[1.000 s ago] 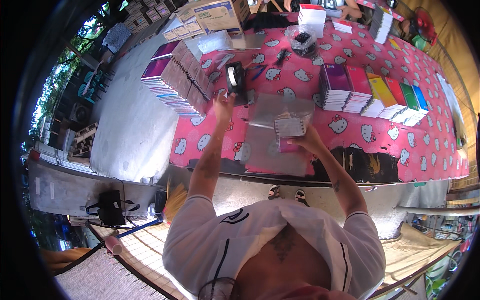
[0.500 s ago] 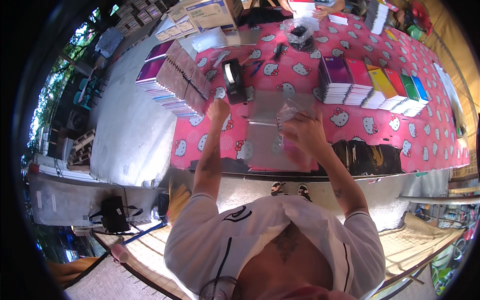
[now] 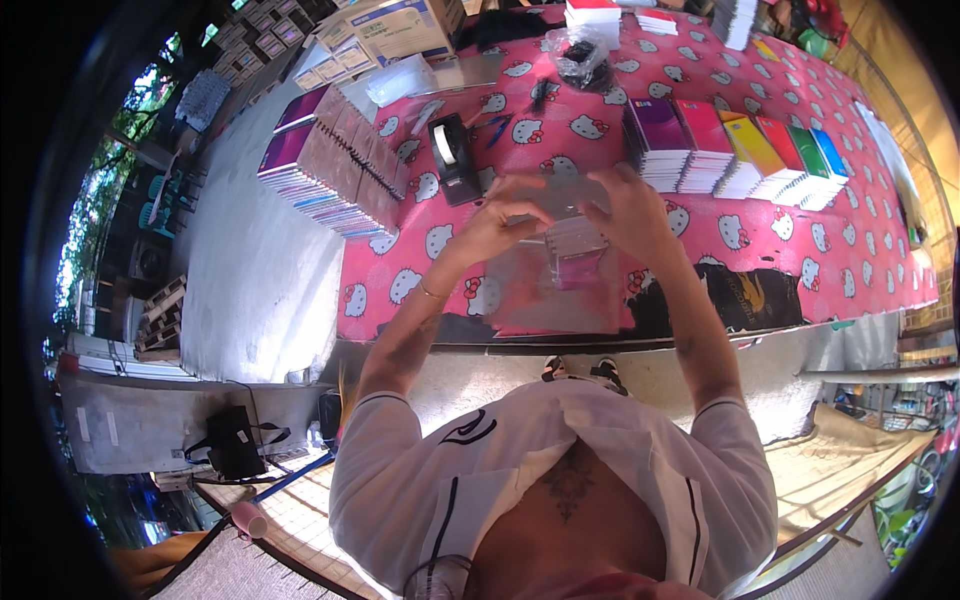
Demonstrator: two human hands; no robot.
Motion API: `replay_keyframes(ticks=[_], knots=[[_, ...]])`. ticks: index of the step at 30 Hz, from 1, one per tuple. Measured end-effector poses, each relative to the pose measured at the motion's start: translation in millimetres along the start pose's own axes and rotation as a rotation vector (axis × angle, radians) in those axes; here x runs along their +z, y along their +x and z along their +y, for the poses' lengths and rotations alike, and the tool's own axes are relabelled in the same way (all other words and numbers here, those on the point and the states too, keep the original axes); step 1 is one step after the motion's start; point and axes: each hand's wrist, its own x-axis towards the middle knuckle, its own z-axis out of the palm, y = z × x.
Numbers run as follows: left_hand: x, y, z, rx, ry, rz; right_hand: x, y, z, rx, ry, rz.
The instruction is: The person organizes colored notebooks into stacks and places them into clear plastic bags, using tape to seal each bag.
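A clear plastic bag (image 3: 556,256) with a small stack of notebooks (image 3: 580,270) inside, pink at its near side, lies on the table in front of me. Both my hands are at the bag's far end, fingers bent. My left hand (image 3: 500,222) holds the film at the left, my right hand (image 3: 634,212) at the right; glare blurs exactly where the fingertips grip. Under the bag are flat clear plastic sheets (image 3: 510,300). A black tape dispenser (image 3: 456,165) with a pale roll stands just beyond my left hand.
Tall piles of spiral notebooks (image 3: 335,165) stand at the left. Purple, pink, yellow, red, green and blue notebooks (image 3: 735,150) line the right. Cardboard boxes (image 3: 400,35) and a plastic bag with black contents (image 3: 583,62) are at the back. Black torn covering (image 3: 745,298) marks the near edge.
My left hand has left the spot beside the tape dispenser and come right to the bag. The right hand has moved to the bag's far end. The person's hands at the back are gone.
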Motion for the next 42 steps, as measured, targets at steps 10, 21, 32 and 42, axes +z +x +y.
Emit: replay_keyframes(ticks=[10,21,32,42], knots=[[15,8,-1,-0.044,0.067,0.036,37,-63,68,0.019,0.733,0.035],[71,25,-18,-0.267,0.186,0.116,64,-61,36,-0.279,0.296,-0.156],[53,-6,-65,-0.592,-0.610,-0.063,73,3,55,0.174,0.950,-0.286],[57,-26,7,0.162,0.599,0.032,59,-46,51,-0.244,0.421,-0.087]])
